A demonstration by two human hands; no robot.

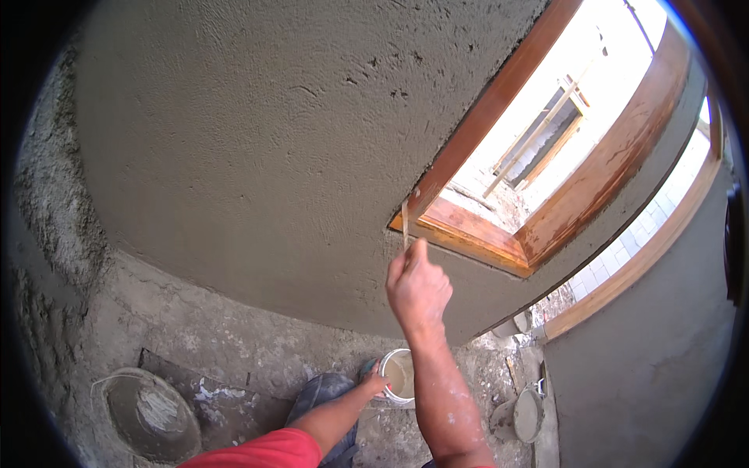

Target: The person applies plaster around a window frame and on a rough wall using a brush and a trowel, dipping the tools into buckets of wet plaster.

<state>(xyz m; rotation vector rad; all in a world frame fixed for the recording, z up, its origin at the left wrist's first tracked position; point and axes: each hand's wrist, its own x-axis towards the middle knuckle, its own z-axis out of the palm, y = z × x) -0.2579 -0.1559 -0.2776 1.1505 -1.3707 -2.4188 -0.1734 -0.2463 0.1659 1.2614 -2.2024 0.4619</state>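
Note:
My right hand [419, 287] is raised in front of the wall, its fingers closed round a narrow, pale flat tool [405, 225]. The tool's tip reaches the lower left corner of a brown wooden window frame [480, 117], beside the grey plaster; its exact kind is not clear. Lower down, my left hand [374, 383] grips the rim of a white bucket [400, 374]. Greyish liquid shows inside that bucket. Wet-looking grey plaster [257, 156] covers the wall, with small pits near the frame's left side.
A large round tub [152, 417] with grey mix stands at the lower left, beside a dark flat board [222, 402]. Another bucket [527, 416] stands at the lower right near a grey wall [640, 359]. Rough, splattered ground [234, 331] lies below the plaster.

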